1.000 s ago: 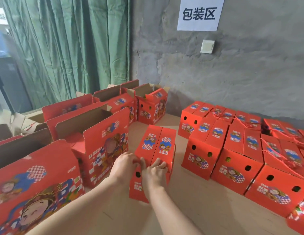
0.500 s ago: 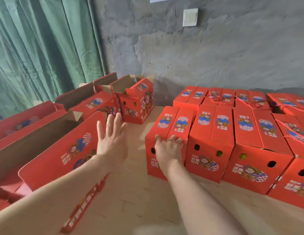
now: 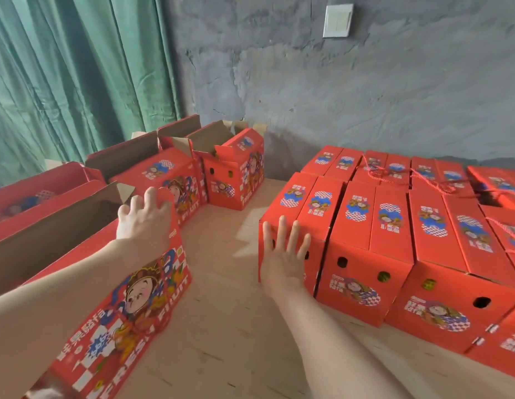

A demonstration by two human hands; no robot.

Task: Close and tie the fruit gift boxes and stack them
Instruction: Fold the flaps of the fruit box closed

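Note:
A closed red fruit gift box (image 3: 306, 203) stands at the left end of a row of closed boxes (image 3: 429, 243) on the wooden floor. My right hand (image 3: 283, 251) lies flat with straight fingers against its near end face. On the left stands an open red box (image 3: 78, 254) with brown inner flaps raised. My left hand (image 3: 144, 220) grips the top edge of its red front flap, fingers curled over it.
More open boxes (image 3: 221, 168) stand behind along the green curtain (image 3: 63, 76) and the grey wall (image 3: 337, 96). Red cords (image 3: 394, 174) lie over closed boxes at the back right. A strip of bare wooden floor (image 3: 221, 326) runs between the two groups.
The closed box has slid right against the row. My right hand has flattened on its end. My left hand, raised open before, has come down onto the open box's flap.

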